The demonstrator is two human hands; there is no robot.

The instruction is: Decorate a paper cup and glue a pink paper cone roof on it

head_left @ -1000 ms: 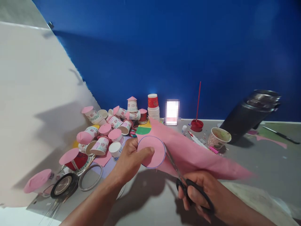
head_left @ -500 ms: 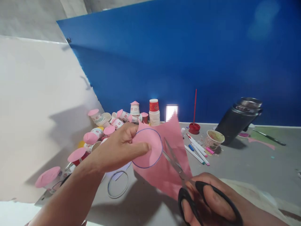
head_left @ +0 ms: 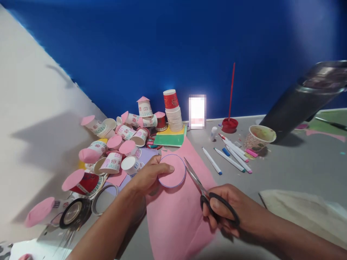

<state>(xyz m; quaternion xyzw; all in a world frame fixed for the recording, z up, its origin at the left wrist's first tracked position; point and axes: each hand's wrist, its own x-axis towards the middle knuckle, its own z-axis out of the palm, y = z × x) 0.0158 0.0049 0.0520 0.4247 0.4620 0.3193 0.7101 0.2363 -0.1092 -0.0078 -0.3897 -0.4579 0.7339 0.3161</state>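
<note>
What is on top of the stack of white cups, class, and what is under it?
A red cup tops the white stack. A yellow-and-green pad shows beneath it; the patch covered by the stack's base cannot be seen.

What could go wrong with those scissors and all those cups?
The scissors in the right hand have their blades close to the pink circle, so a slip might nick its blue-lined edge. The left hand grips that same circle, so it could get snipped if it strayed near the blades. Farther back, a pink-topped cup stands on a cup lying on its side, so a bump might topple it.
</note>
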